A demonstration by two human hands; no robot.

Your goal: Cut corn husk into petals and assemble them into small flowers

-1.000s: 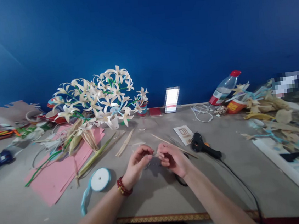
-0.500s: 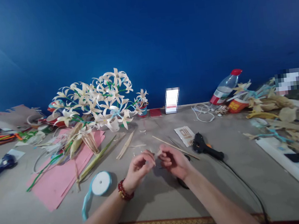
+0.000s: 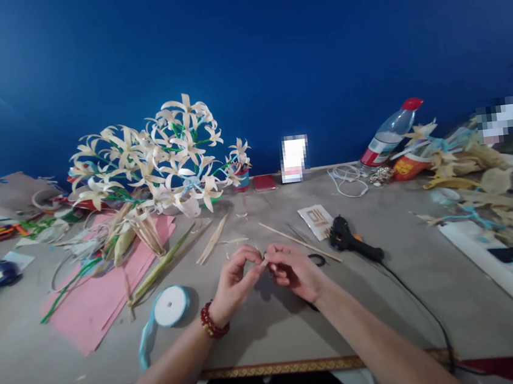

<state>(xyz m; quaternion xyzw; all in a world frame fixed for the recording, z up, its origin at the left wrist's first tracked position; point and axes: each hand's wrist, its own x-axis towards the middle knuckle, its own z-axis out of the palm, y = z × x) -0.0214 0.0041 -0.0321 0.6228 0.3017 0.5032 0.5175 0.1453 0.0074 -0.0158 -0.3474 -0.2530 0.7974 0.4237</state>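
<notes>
The left hand (image 3: 238,281) and the right hand (image 3: 296,272) meet over the front middle of the table (image 3: 263,341), thumbs and forefingers drawn in to a narrow pinch. Between their fingertips is a small pale piece (image 3: 264,263), held by both hands at the spot where they come together. Most of it is covered by the fingers, so its shape cannot be told. The other fingers of each hand are curled, and a red bracelet (image 3: 214,320) circles the left wrist.

Just beyond the hands, a few pale strips (image 3: 212,239) lie flat, and a thin stick (image 3: 298,241) slants across the table behind the right hand. A black loop (image 3: 317,260) shows just beside that hand, partly hidden by it. Farther right, apart from the hand, a black glue gun (image 3: 357,243) lies near a flat packet (image 3: 317,222).

On the left side, a roll of blue ribbon (image 3: 170,307) lies near the left forearm, its loose end trailing toward the table's front edge. Past it, a long green leaf (image 3: 166,264) rests partly over pink paper (image 3: 95,310), with a big bunch of white flowers (image 3: 187,147) standing behind
</notes>
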